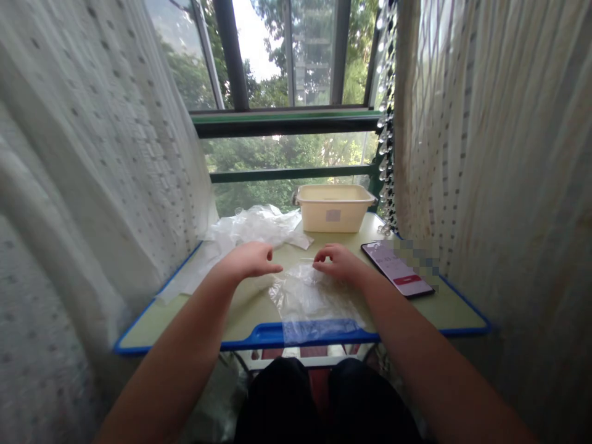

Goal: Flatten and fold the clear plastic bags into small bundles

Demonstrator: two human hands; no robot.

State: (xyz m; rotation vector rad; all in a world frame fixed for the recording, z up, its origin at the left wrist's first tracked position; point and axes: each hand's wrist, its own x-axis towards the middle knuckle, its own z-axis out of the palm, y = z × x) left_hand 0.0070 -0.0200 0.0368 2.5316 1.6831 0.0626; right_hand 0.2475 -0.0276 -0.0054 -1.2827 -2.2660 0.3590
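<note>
Plastic bag (pixel 314 296), clear and creased, spread fairly flat at the near middle of the pale green tabletop (pixel 451 311), between the two forearms. Near end draped across the recess in the blue rim (pixel 268 335), far end up by the fingers; probably laid square to the body so as to be within easy reach of both sides.

Right hand (pixel 340 262) low over the far right part of the bag, fingers curled, thumb and forefinger narrowly set near the far edge. Perhaps a light pinch, perhaps mere contact; no telling from this view whether any film is caught between the tips. Left hand (pixel 252 260) just left of the bag, palm down, thumb stretched out to the right, a moderate gap between thumb and forefinger, nothing visible in the grasp. Likely poised there to steady the bag's left side without covering it.

Farther left, a loose heap of crumpled bags (pixel 259 222), seemingly pushed back to keep the near middle free for handling. At the far right of that heap, a cream bin (pixel 319 222), upright near the window, contents too hidden to make out. To the right, beyond the right forearm, a phone (pixel 391 265) lying face up, screen lit, presumably aside yet readable at a glance.
</note>
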